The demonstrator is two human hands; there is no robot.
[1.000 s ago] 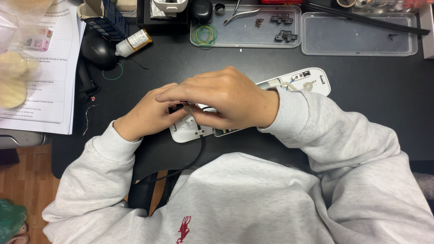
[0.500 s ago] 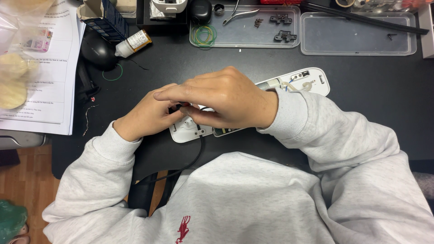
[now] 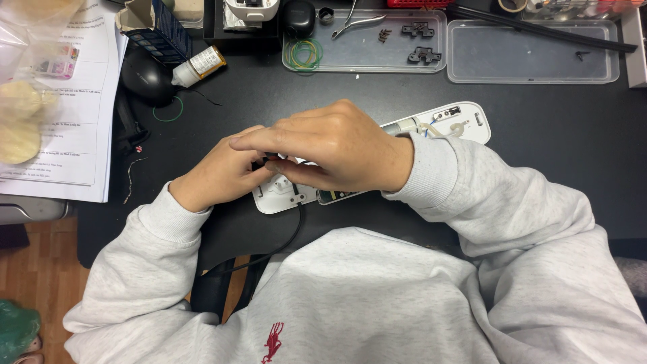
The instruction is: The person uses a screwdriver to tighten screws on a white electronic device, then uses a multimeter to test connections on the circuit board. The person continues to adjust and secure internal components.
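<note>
while both hands (image 3: 290,162) meet, they cover the white power strip (image 3: 445,125).

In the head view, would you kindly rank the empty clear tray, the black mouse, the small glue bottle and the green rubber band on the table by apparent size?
Largest to smallest:
1. Empty clear tray
2. Black mouse
3. Small glue bottle
4. Green rubber band

The bottle and the band look close, so their order is unsure.

Smooth white plastic power strip (image 3: 465,121)
</note>
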